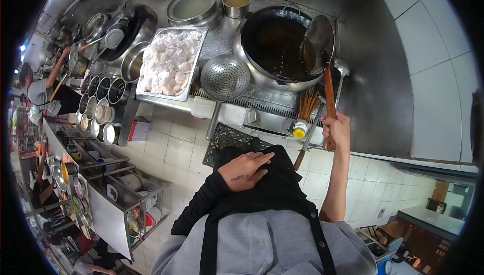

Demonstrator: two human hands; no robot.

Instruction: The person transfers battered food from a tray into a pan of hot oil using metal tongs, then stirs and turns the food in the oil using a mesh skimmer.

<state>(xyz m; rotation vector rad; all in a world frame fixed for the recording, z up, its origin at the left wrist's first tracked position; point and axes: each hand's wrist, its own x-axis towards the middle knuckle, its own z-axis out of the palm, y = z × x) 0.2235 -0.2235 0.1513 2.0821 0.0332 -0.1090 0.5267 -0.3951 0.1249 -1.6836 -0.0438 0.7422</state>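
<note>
Near the counter's (216, 42) front right corner, the right hand (337, 129) wraps the wooden handle (330, 96) of a scoop (318, 35), likely stiff, head-heavy and oil-slick, best held by that wood, its head over the wok (248, 43), while the left hand (246, 172) lies flat on the apron (277, 189).

Out in front the right arm (339, 181) was stretched, forearm bared, and the right hand (337, 129) was closed, fingers wrapped tight! Over on the other side, the left arm (204, 199) was bent inward, covered to the wrist, the left hand (246, 172) laid low across the body, fingers extended, its back turned up, darkly marked.
</note>
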